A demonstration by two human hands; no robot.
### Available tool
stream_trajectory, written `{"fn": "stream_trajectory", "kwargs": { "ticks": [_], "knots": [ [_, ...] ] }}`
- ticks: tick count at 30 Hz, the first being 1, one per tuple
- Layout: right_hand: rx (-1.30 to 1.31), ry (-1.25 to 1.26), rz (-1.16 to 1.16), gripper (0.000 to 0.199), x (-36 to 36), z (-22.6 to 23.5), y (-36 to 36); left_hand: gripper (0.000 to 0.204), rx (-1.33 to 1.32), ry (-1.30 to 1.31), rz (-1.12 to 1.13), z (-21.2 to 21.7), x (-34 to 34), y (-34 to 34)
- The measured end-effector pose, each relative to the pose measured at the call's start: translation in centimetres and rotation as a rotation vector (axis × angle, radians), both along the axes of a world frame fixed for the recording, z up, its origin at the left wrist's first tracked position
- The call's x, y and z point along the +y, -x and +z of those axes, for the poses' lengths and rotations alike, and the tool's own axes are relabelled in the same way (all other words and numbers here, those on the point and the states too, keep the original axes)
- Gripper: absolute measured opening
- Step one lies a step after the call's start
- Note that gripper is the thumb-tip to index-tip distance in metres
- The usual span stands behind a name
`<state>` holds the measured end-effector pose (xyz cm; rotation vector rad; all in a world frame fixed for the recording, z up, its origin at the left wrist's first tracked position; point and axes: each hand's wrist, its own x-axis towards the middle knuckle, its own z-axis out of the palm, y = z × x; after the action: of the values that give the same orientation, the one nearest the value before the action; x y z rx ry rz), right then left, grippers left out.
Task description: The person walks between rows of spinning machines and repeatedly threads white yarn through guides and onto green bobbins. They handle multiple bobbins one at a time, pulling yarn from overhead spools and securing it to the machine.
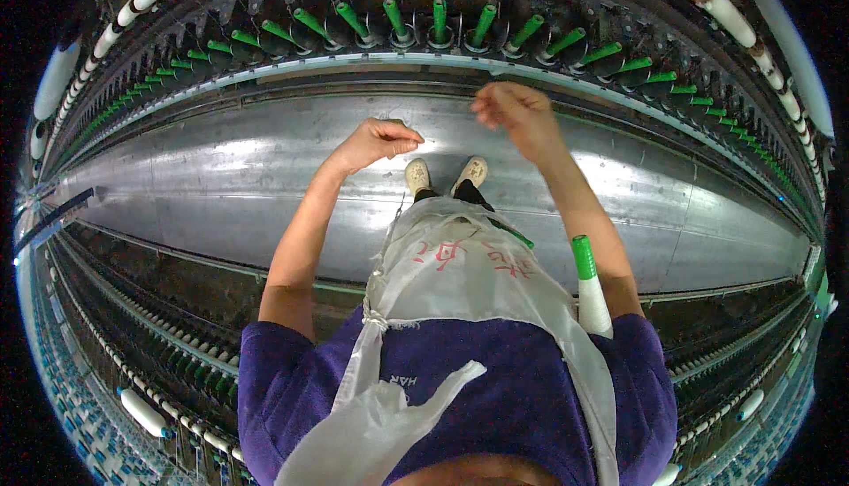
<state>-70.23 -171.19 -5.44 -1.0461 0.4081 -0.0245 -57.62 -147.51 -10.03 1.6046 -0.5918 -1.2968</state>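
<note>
Floor: grey shiny aisle floor (pixel 221 176) running left to right between two long spinning frames
Room: upper frame carries a row of green spindles (pixel 439 19); white rollers (pixel 734 17) above
Left hand (pixel 378 143): raised, fingers pinched together; what it grips cannot be made out
Right hand (pixel 511 107): raised just below the spindles, fingers curled; any thread too thin to tell
Bobbin (pixel 589 287): white with green tip, tucked at the right arm, long axis upright, green end pointing toward the spindles
Apron (pixel 460 265): white, over purple shirt

green bobbins (pixel 439 19) (upright), row on frame
</note>
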Motion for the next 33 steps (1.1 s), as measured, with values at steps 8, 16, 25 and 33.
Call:
{"fn": "stream_trajectory", "kwargs": {
  "ticks": [8,16,25,33],
  "knots": [
    [0.136,0.052,-0.349,0.023,-7.7,-8.1,3.2,0.01,-0.601,-0.023,0.103,-5.8,-2.5,-1.4],
    [0.128,0.031,-0.626,0.024,-11.9,-11.3,4.9,0.009,-1.099,0.066,0.215,-8.7,-8.6,-3.2],
    [0.049,-0.171,-0.578,0.021,-13.0,-12.9,5.5,0.011,-1.258,-0.113,0.184,-10.2,-11.7,-3.4],
    [0.045,-0.324,-0.611,0.021,-13.3,-14.8,3.8,0.008,-1.079,0.068,0.768,-12.5,-11.3,-3.7]
  ]
}}
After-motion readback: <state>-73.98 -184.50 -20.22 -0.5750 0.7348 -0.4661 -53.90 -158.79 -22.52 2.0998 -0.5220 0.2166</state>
